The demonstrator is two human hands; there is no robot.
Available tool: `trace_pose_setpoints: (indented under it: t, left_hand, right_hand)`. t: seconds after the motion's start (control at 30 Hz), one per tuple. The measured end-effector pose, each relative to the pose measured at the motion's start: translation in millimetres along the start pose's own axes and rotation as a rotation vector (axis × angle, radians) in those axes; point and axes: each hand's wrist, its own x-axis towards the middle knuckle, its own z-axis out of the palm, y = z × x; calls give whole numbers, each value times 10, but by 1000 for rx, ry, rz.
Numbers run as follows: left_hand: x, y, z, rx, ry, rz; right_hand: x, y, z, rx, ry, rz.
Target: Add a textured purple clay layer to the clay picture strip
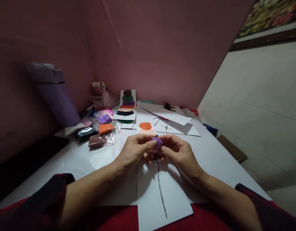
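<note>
L hand (pixel 132 149) & R hand (pixel 184 154) meet over the white strip (pixel 172 195), thumbs & forefingers nearly closed, both pinching the small purple lump (pixel 158 142) btwn them; other fingers curl loosely below, partly hidden. Lump is held up above the strip, nr table's middle; can't tell if it touches paper. A dark wavy line (pixel 160 189) runs down the strip toward its near edge. Just beyond the hands: orange patch (pixel 145 125) w/ a pale peach patch (pixel 148 132) next to it. To the L, a pile of clear packets incl. brown packet (pixel 98 140), orange packet (pixel 106 128) & purple packet (pixel 104 119). Behind, a card w/ coloured bands (pixel 127 108); far L, a tall purple bottle (pixel 59 99). White sheets (pixel 181 117) lie R of the card, w/ a small black item (pixel 167 106) nr their back edge.
</note>
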Motion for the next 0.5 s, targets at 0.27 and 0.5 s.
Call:
trace_pose_setpoints:
  t: [0.27, 0.5]
  left_hand:
    - [20, -14, 1, 26, 19, -1]
    - [0, 26, 23, 75, -17, -29]
  right_hand:
    - [-22, -13, 19, -68, -35, -51]
    - [-20, -14, 29, -74, -26, -58]
